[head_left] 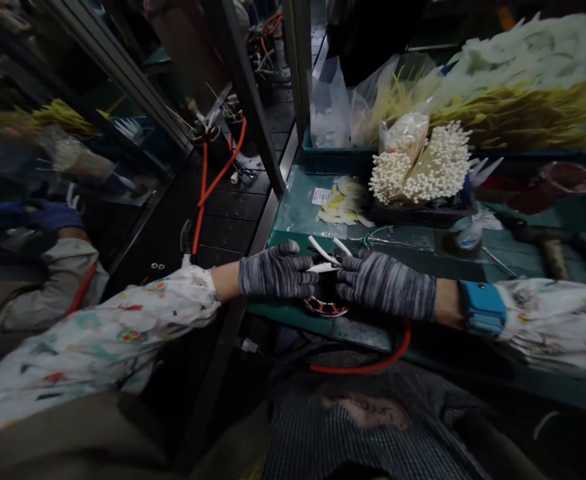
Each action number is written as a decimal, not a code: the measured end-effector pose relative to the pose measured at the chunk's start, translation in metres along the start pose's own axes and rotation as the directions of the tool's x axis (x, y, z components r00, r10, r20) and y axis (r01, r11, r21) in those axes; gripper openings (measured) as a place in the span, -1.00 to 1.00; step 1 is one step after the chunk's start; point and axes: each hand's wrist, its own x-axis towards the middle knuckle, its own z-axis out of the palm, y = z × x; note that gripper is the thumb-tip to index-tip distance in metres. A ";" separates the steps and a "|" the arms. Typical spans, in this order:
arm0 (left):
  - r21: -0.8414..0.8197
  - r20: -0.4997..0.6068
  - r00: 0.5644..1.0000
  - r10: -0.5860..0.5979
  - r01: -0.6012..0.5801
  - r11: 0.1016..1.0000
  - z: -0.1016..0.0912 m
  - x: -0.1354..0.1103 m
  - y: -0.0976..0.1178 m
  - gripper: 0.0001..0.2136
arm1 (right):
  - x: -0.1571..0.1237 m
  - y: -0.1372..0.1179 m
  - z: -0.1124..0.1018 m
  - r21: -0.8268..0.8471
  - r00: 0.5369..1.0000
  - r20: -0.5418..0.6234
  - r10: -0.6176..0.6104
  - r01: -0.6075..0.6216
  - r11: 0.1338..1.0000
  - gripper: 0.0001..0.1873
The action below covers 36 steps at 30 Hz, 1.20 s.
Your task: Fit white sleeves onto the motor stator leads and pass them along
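Two hands in grey striped knit gloves meet over the edge of a green bench mat (pixel 277 312), their patterned white sleeves reaching in from either side. The left hand (pixel 277 270) comes from the left of view. The right hand (pixel 385 285) comes from the right, with a blue wrist strap (pixel 483 308) above the glove. The fingers of both hands are closed and curled around a few white-sheathed leads (pixel 325 257). These leads sit between the hands, just above a round wound coil (pixel 325 308) banded in red and copper, which lies on the mat directly beneath them. A red cable (pixel 367 368) curves along below the bench edge.

Farther along the bench, a dense bundle of white-tipped wires (pixel 420 163) stands in a dark tray (pixel 423 217), beside pale flat pieces (pixel 343 201) and a small white label (pixel 321 195). Behind these, clear plastic bags (pixel 330 107) fill a blue bin (pixel 337 159), and yellow wire bundles (pixel 513 117) lie heaped. Left of the metal uprights (pixel 245 87), a blue glove (pixel 33 217) shows dimly; it could be a co-worker's or a reflection.
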 end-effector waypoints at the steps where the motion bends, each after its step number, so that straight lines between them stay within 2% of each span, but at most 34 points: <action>1: -0.008 -0.003 1.000 -0.004 0.004 1.000 0.007 -0.004 -0.003 -0.62 | -0.008 0.001 -0.003 -0.055 0.996 0.026 -0.090 0.092 0.994 -0.81; 3: -0.026 -0.063 0.998 0.003 -0.005 1.000 0.019 -0.010 -0.010 -0.64 | -0.026 -0.001 -0.005 -0.161 0.976 0.019 -0.218 0.218 0.963 -0.77; 4: -0.025 -0.112 0.994 0.019 -0.022 0.999 0.023 -0.013 -0.012 -0.64 | -0.035 -0.003 -0.003 -0.201 0.975 -0.025 -0.222 0.212 0.956 -0.74; 6: 0.006 -0.226 0.969 0.099 -0.100 0.995 0.024 -0.015 -0.014 -0.71 | -0.055 -0.015 0.011 -0.187 0.978 -0.186 -0.092 0.056 0.981 -0.64; 7: 0.031 -0.282 0.948 0.149 -0.146 0.989 0.020 -0.014 -0.013 -0.76 | -0.063 -0.023 0.021 -0.141 0.959 -0.284 0.012 -0.054 0.989 -0.59; 8: 0.057 -0.331 0.924 0.190 -0.181 0.982 0.015 -0.011 -0.010 -0.80 | -0.071 -0.032 0.032 -0.088 0.919 -0.376 0.122 -0.166 0.982 -0.55; 9: 0.077 -0.373 0.905 0.207 -0.192 0.978 0.008 -0.006 -0.007 -0.78 | -0.079 -0.041 0.043 -0.023 0.858 -0.459 0.232 -0.273 0.962 -0.52; 11: 0.081 -0.433 0.887 0.162 -0.140 0.987 -0.006 0.009 0.003 -0.60 | -0.091 -0.060 0.060 0.164 0.695 -0.561 0.449 -0.438 0.884 -0.51; 13: 0.063 -0.453 0.890 0.058 -0.033 0.997 -0.019 0.028 0.014 -0.39 | -0.103 -0.072 0.067 0.368 0.545 -0.540 0.641 -0.533 0.762 -0.56; 14: 0.065 -0.440 0.898 0.022 0.007 0.998 -0.023 0.038 0.020 -0.30 | -0.108 -0.076 0.064 0.446 0.493 -0.504 0.709 -0.555 0.702 -0.60; 15: 0.074 -0.418 0.908 -0.001 0.036 0.997 -0.027 0.048 0.025 -0.25 | -0.112 -0.077 0.058 0.488 0.468 -0.475 0.745 -0.564 0.666 -0.64; 17: 0.088 -0.375 0.927 -0.028 0.066 0.994 -0.030 0.063 0.035 -0.32 | -0.118 -0.070 0.037 0.461 0.495 -0.477 0.726 -0.563 0.686 -0.71; 20: 0.071 -0.368 0.927 -0.071 0.104 0.992 -0.030 0.078 0.039 -0.53 | -0.114 -0.043 -0.004 0.274 0.601 -0.562 0.569 -0.513 0.813 -0.71; 23: -0.126 -0.422 0.897 -0.131 0.085 0.988 -0.024 0.086 0.031 -0.54 | -0.098 -0.003 -0.028 0.085 0.705 -0.564 0.431 -0.469 0.879 -0.68; 25: -0.337 -0.433 0.884 -0.175 0.021 0.941 -0.019 0.090 0.021 -0.55 | -0.085 0.019 -0.029 0.051 0.719 -0.560 0.411 -0.465 0.884 -0.68; 28: -0.606 -0.388 0.888 -0.245 -0.046 0.794 -0.012 0.095 0.010 -0.64 | -0.080 0.026 -0.009 0.048 0.669 -0.615 0.417 -0.496 0.867 -0.67; 30: -0.723 -0.352 0.890 -0.290 -0.062 0.688 -0.010 0.096 0.007 -0.68 | -0.086 0.011 0.012 0.033 0.646 -0.654 0.393 -0.494 0.869 -0.65; 32: -0.772 -0.330 0.893 -0.305 -0.069 0.631 -0.010 0.095 0.008 -0.70 | -0.095 -0.015 0.034 0.049 0.617 -0.696 0.367 -0.469 0.882 -0.52; 33: -0.789 -0.325 0.894 -0.308 -0.077 0.609 -0.010 0.094 0.009 -0.70 | -0.099 -0.030 0.045 0.092 0.582 -0.718 0.382 -0.465 0.880 -0.40; 34: -0.801 -0.325 0.894 -0.310 -0.086 0.592 -0.011 0.093 0.010 -0.70 | -0.101 -0.044 0.055 0.177 0.517 -0.732 0.444 -0.485 0.857 -0.27; 36: -0.815 -0.336 0.888 -0.315 -0.107 0.569 -0.011 0.092 0.011 -0.69 | -0.100 -0.067 0.070 0.445 0.356 -0.672 0.649 -0.507 0.738 -0.15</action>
